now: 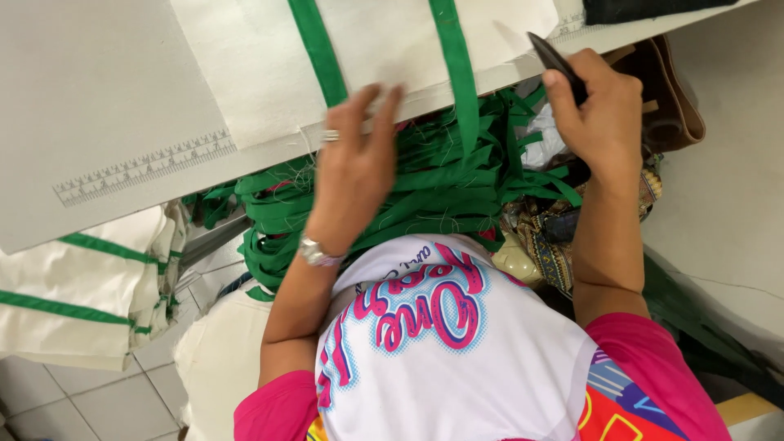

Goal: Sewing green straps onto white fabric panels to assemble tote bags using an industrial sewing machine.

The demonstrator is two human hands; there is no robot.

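Fingers (371,106) of left hand (351,175) spread flat on white fabric (261,73) at surface (90,90) edge; right hand (596,114) grips dark snips (555,61). Green strap pile (441,184) heaped beneath, stitched bags (82,286) stacked left.

1. The table (90,98) is a pale grey worktop filling the top of the view, with its near edge running on a slant from lower left up to the right.
2. There's a printed ruler strip (145,167) right on the surface, just inside the near edge toward the left.
3. A sheet of cream fabric (245,65) lies flat on the table, reaching right down to the near edge.
4. Two green straps (318,53) run across that fabric; the right one spills over the near edge.
5. A dark object (653,8) sits at the far right corner, too cropped to identify.
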